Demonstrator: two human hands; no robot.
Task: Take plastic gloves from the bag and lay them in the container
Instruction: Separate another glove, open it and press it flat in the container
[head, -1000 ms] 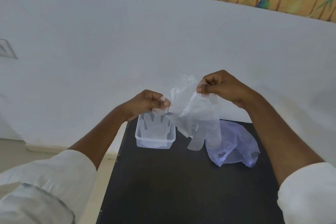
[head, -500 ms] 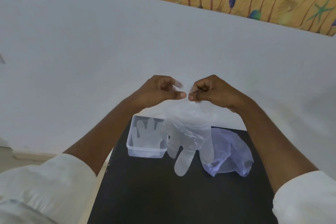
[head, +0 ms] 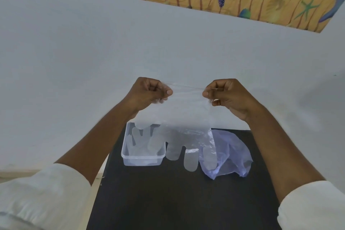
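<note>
**Clear glove held stretched above the table**

At the left, the left hand [head: 149,92] is pinching one corner of the cuff of a clear plastic glove [head: 186,117], fingers curled in. Below it, a clear container [head: 143,159] is sitting at the table's left edge, with other gloves [head: 141,143] lying flat inside. The held glove is hanging in the air between both hands, cuff up and pulled taut, its fingers dangling down in front of the container's right side and the black table [head: 168,201]. The right hand [head: 228,95] is pinching the cuff's other corner. Farther right, the bluish plastic bag [head: 231,155] is lying crumpled on the table, just beside the container.
</note>
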